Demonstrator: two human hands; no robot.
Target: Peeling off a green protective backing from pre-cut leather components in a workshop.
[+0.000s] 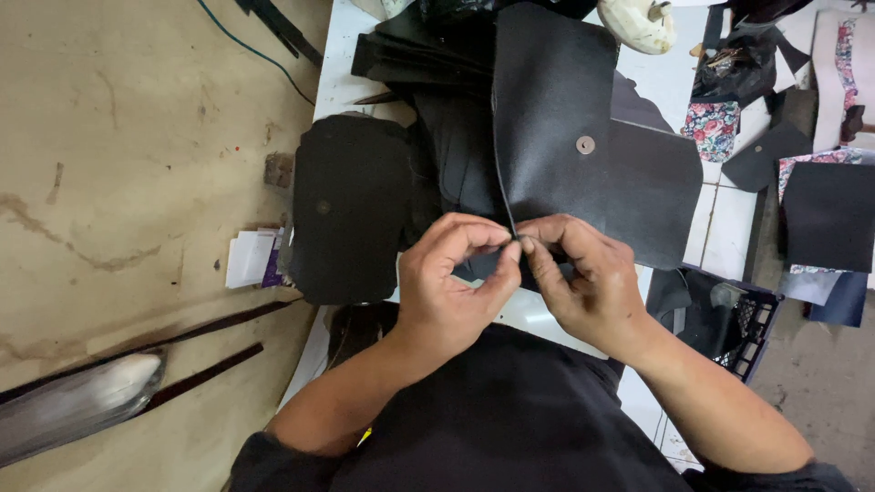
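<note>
The left hand (451,292) and the right hand (583,287) meet at the near edge of the white worktop (342,64), thumbs and forefingers closed in a pinch on the lower edge of a black leather piece (556,128). The fingertips (515,251) of both hands touch one another at the pinch point. The piece rises away from the hands toward the far edge of the worktop; a round metal snap (585,144) sits on it just above the right hand. A small part of the pinched edge is hidden behind the fingers.

Beside the left hand, at the worktop's left edge, lies a rounded black leather panel (351,210) — flat, with a small dark stud near its middle. More black cut pieces (410,50) are stacked at the far edge. A pale rounded object (638,23) stands at the far right corner; what it is cannot be told.

Floral-print fabric scraps (711,128) and dark cut shapes lie to the right of the worktop. A black plastic crate (729,319) stands below the right edge. To the left the floor (118,182) is worn, tan and stained — a small white and purple paper packet (253,258) lies on it just beside the rounded panel, and a thin blue cable (255,50) crosses it near the far left corner.
</note>
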